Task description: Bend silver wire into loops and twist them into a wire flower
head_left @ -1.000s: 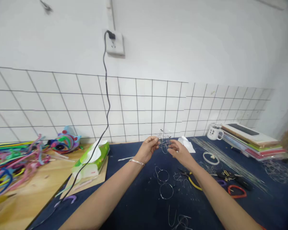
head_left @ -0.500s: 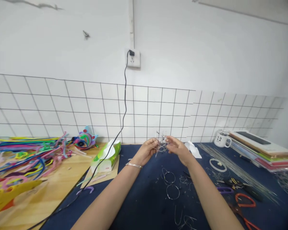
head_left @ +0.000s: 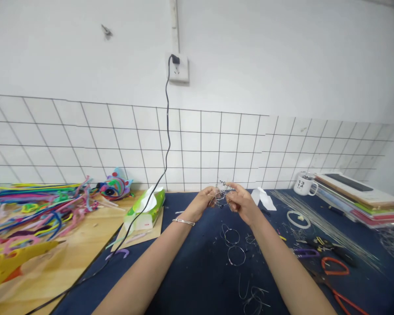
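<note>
1. The fingers of my left hand (head_left: pixel 202 202) pinch a wire piece (head_left: pixel 220 197), below and right of the frame's centre.
2. The fingers of my right hand (head_left: pixel 243 203) bend at its right side; I cannot tell whether they grip it.
3. Lower down, two wire rings (head_left: pixel 237 265) lie on the desk (head_left: pixel 197 275).

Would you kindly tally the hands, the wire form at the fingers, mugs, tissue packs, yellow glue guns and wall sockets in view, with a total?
Hands: 2 (left hand, right hand)
Wire form: 1
Mug: 1
Tissue pack: 1
Yellow glue gun: 1
Wall socket: 1
Total: 7
</note>
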A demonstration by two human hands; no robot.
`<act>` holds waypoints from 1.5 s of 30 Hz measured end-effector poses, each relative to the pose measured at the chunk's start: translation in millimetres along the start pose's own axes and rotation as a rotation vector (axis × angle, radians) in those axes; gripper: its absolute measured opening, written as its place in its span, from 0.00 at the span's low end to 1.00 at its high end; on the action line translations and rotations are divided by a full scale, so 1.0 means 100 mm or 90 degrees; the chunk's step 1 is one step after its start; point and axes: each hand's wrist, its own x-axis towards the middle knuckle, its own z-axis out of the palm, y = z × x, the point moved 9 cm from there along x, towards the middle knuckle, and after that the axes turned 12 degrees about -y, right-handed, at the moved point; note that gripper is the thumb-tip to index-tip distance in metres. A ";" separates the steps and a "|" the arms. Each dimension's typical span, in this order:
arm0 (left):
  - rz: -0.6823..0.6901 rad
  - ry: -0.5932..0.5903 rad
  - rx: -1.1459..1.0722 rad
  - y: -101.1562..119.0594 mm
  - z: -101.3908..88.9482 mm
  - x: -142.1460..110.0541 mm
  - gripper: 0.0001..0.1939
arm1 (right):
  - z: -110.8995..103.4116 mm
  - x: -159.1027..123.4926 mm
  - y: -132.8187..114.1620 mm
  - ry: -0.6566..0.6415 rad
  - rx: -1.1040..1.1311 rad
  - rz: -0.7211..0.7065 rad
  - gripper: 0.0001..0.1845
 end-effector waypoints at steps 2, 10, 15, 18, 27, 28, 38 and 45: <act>0.055 0.112 0.068 0.09 -0.19 -0.03 0.13 | -0.09 -0.01 -0.04 0.021 0.027 -0.016 0.24; 0.094 0.069 0.101 0.24 -0.06 -0.04 0.12 | -0.24 -0.03 0.02 0.036 0.054 0.002 0.23; 0.020 -0.122 -0.039 0.14 0.17 -0.04 0.19 | -0.24 -0.03 0.05 0.029 0.055 0.016 0.23; -0.005 -0.197 -0.109 0.12 0.20 -0.07 0.23 | -0.25 -0.03 0.06 0.033 0.044 0.019 0.24; -0.010 -0.156 -0.126 0.07 0.13 -0.04 0.19 | -0.09 -0.01 0.11 0.014 0.041 0.023 0.30; -0.002 -0.142 -0.101 0.07 0.10 -0.03 0.17 | -0.09 -0.01 0.11 0.013 0.039 0.022 0.28; 0.069 -0.027 0.095 0.28 -0.22 -0.02 0.10 | -0.39 -0.07 -0.04 0.102 -0.045 -0.013 0.26; 0.049 -0.064 0.000 0.20 0.05 -0.04 0.20 | -0.29 -0.05 -0.04 0.098 -0.066 -0.015 0.23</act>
